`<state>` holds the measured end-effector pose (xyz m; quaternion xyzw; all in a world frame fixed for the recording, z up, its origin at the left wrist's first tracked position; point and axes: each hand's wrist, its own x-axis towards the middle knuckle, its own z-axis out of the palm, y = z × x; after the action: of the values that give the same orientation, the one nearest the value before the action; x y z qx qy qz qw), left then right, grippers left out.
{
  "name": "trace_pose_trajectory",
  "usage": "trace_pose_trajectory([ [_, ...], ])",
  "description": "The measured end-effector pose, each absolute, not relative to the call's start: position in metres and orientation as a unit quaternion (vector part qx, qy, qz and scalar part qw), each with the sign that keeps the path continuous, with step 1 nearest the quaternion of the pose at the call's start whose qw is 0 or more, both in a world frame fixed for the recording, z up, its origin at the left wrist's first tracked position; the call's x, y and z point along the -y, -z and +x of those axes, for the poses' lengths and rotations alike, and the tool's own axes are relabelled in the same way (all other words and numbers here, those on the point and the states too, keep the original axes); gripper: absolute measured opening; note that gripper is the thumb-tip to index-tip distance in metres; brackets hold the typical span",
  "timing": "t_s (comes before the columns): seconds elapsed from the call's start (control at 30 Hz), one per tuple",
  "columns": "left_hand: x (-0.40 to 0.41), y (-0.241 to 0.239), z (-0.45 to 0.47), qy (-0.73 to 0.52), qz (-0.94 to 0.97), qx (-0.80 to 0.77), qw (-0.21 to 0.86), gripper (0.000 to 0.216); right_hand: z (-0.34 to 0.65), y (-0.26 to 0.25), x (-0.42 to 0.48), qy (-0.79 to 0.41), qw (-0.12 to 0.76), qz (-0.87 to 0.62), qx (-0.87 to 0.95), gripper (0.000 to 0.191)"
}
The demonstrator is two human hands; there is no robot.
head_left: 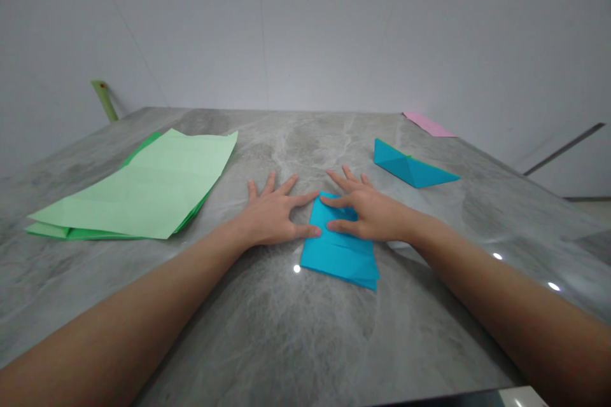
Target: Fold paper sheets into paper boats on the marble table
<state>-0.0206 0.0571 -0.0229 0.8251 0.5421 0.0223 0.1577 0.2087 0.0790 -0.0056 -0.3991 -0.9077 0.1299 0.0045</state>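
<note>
A folded blue paper (340,253) lies flat on the grey marble table (286,331) in front of me. My left hand (272,215) rests flat beside its left edge, fingers spread, thumb and forefinger tips touching the paper. My right hand (370,210) lies flat over the paper's upper right part, fingers stretched out and pressing it down. Neither hand grips anything.
A stack of light green sheets (143,187) lies at the left. A folded blue paper boat shape (410,166) stands at the right rear, and a pink sheet (428,123) lies at the far right corner. A white wall rises behind the table.
</note>
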Motion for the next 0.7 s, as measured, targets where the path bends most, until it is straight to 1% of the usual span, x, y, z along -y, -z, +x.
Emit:
trace_pose_trajectory([
  [0.2,-0.057,0.021,-0.02,-0.019,0.828,-0.538,0.157,0.081,0.216,-0.01,-0.078,-0.138,-0.013,-0.39,0.91,0.033],
  [0.27,-0.056,0.021,-0.017,-0.025,0.842,-0.516,0.155,0.076,0.218,-0.014,-0.076,-0.143,-0.024,-0.393,0.908,0.032],
  [0.33,-0.055,0.022,-0.013,-0.019,0.867,-0.473,0.156,0.063,0.219,-0.016,-0.074,-0.142,-0.043,-0.397,0.906,0.039],
  [0.4,-0.053,0.023,-0.008,-0.004,0.887,-0.433,0.158,0.057,0.22,-0.017,-0.072,-0.134,-0.06,-0.395,0.907,0.05],
  [0.53,-0.052,0.022,-0.003,0.008,0.895,-0.416,0.161,0.06,0.222,-0.016,-0.067,-0.126,-0.063,-0.381,0.914,0.066],
  [0.7,-0.052,0.022,-0.005,0.013,0.896,-0.414,0.162,0.059,0.224,-0.013,-0.062,-0.125,-0.066,-0.365,0.92,0.079],
])
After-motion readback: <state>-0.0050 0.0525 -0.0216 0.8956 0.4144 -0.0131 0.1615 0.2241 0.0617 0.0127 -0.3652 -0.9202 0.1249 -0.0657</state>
